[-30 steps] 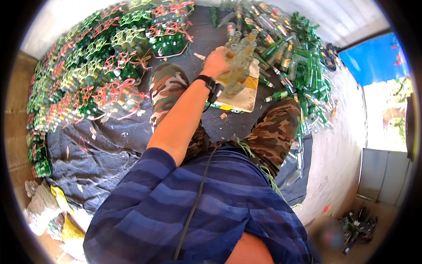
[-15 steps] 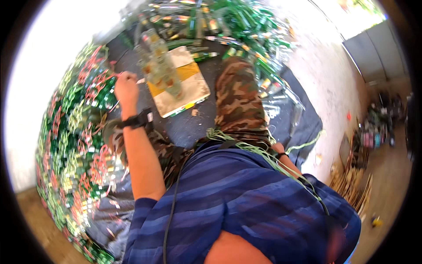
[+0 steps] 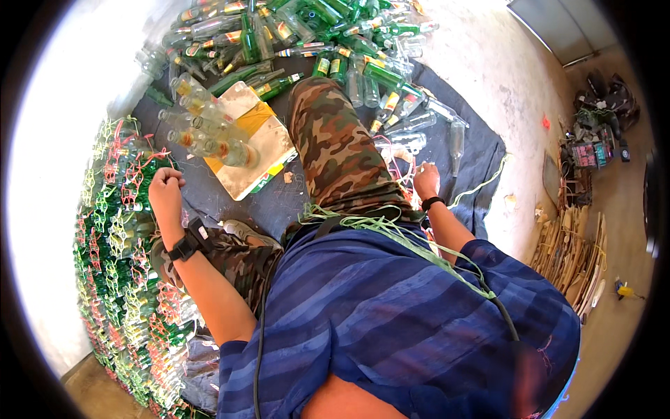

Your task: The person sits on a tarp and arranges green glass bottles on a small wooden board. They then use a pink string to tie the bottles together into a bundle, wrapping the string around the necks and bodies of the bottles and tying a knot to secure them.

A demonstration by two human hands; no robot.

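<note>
My left hand (image 3: 166,184) hovers beside the wall of stacked, tied bottles (image 3: 118,244), its fingers curled in and nothing visible in them. To its right, several clear glass bottles (image 3: 220,133) stand close together on a worn, flattened cardboard box (image 3: 248,178) with a yellow band. At the outer side of my camouflage-clad right knee, my right hand (image 3: 426,181) is closed, its fingertips at a loose bunch of pink string (image 3: 398,164). Part of that bunch is hidden by my leg. Pale green strings (image 3: 377,222) lie across my lap.
A heap of loose green and clear bottles (image 3: 307,35) fills the far side of the dark ground sheet (image 3: 481,146). Single clear bottles (image 3: 457,148) lie right of my knee. A white wall (image 3: 516,91) rises beyond; flattened cardboard (image 3: 569,251) is stacked at the right.
My left hand has come away from red string at the tied bottles, back toward me. My right hand has risen into view beside the pink string. The whole view has shifted.
</note>
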